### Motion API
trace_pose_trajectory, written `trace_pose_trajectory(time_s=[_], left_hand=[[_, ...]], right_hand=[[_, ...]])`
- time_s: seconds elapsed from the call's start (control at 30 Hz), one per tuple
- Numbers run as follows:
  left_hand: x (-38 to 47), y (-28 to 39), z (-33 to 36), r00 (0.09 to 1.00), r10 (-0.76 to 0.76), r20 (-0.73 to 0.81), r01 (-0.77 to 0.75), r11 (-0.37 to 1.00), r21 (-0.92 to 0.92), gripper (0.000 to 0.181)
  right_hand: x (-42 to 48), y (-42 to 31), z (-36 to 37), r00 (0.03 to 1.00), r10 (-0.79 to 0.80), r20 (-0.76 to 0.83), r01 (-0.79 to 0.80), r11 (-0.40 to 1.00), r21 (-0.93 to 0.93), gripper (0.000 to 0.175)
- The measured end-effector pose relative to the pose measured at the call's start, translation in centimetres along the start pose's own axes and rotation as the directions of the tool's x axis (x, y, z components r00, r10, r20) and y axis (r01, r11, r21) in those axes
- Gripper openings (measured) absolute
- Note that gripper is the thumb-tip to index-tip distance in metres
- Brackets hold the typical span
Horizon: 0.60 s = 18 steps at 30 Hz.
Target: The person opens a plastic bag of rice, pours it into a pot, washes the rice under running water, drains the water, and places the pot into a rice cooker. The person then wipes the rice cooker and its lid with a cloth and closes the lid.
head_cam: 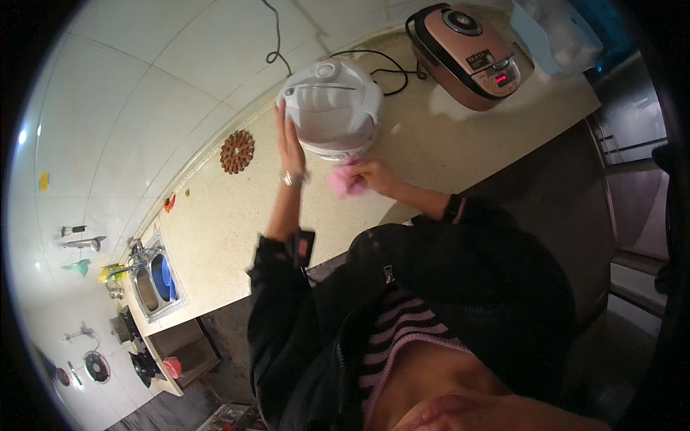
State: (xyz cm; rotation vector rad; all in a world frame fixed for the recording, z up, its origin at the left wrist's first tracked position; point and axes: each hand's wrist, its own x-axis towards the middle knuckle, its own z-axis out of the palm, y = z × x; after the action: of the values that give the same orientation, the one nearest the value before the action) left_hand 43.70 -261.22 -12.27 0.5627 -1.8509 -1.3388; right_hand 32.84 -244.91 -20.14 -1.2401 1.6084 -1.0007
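Observation:
A white rounded kitchen appliance point(333, 108), seemingly an electric cooker with a glossy lid, stands on the pale speckled countertop point(232, 231) near the tiled wall. Against its left side rests my left hand point(289, 140), palm flat and fingers extended, holding nothing. A crumpled pink cloth point(347, 180) is gripped in my right hand point(374, 176) at the appliance's lower front edge; the cloth is slightly blurred.
A pink rice cooker point(469, 59) with a lit display stands at upper right, beside a light blue container point(560, 37). A black cord point(401, 70) lies behind. Leftward are a brown round trivet point(237, 152) and a sink point(156, 285) holding a blue basin.

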Motion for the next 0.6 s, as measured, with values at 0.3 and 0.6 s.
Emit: trace_pose_trajectory(time_s=[0.3,0.6], left_hand=[[-13.7,0.3,2.0,0.918,-0.375,0.127,0.312,0.489,-0.814,0.059],[-5.1,0.9,2.1,0.975,0.218,-0.03,-0.163,0.807,0.568,0.059]], right_hand=[[0.5,-8.9,1.9,0.909,-0.392,0.143,0.397,0.918,-0.005,0.031],[15.2,-11.3,-8.5,0.909,-0.306,-0.284,0.064,0.775,-0.629,0.036]])
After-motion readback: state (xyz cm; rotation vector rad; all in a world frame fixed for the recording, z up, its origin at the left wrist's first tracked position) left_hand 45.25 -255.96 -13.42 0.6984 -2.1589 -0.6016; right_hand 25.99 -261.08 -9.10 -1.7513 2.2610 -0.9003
